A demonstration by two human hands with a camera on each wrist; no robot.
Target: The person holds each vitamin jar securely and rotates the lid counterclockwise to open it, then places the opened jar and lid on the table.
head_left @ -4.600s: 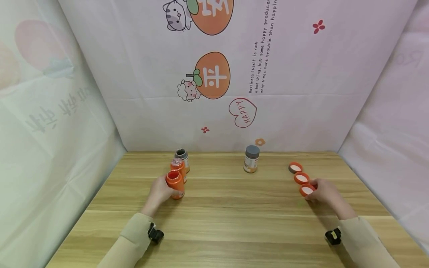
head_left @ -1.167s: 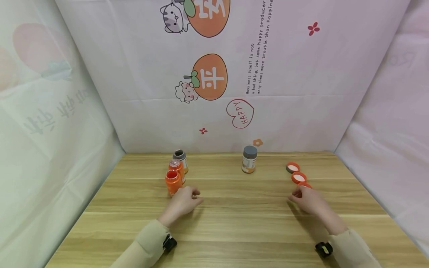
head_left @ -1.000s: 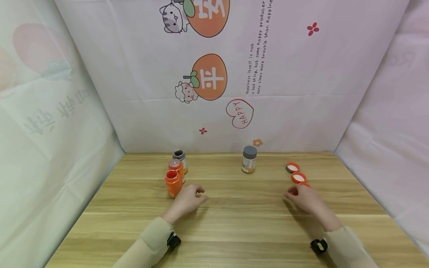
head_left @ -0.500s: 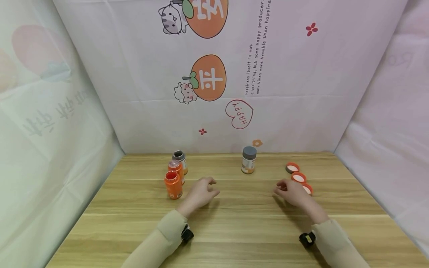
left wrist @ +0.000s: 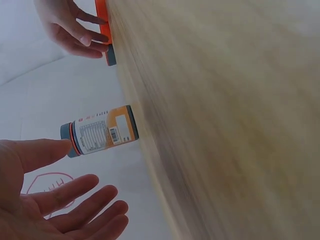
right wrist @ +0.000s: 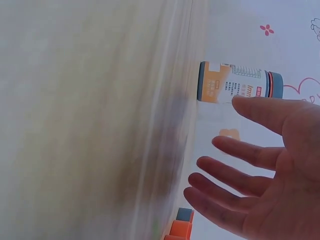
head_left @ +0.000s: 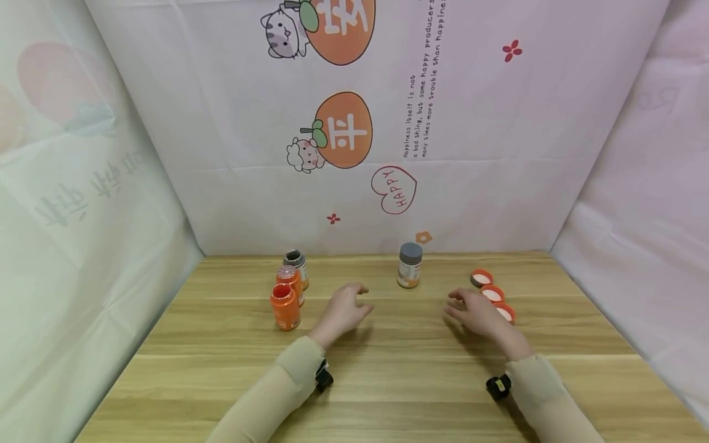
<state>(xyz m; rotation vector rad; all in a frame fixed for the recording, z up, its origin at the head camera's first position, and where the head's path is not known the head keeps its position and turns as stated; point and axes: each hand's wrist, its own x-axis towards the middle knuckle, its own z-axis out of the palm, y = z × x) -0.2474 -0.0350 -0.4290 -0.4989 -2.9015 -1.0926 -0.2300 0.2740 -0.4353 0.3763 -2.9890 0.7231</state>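
Observation:
A capped bottle (head_left: 410, 268) with a grey lid and a white-and-orange label stands upright near the back of the table. My left hand (head_left: 343, 311) hovers to its front left, empty, thumb and fingers spread apart. On the other side, my right hand (head_left: 475, 312) is also empty, its fingers loosely extended. The left wrist view shows the bottle (left wrist: 102, 131) beyond my thumb tip. Seen from the right wrist, the bottle (right wrist: 231, 84) lies just past the thumb, which overlaps its label edge.
Lidless bottles stand in a row at left: an orange one (head_left: 286, 312) in front, another orange one (head_left: 297, 281) behind, and a grey-necked one (head_left: 303, 271) at the back. Three upturned lids (head_left: 481, 279) form a line at right, the nearest partly behind my right hand. A printed cloth (head_left: 465, 203) hangs behind.
My left hand has let go of the front orange bottle and moved right. My right hand has left the nearest lid and moved left. Both are now closer to the capped bottle.

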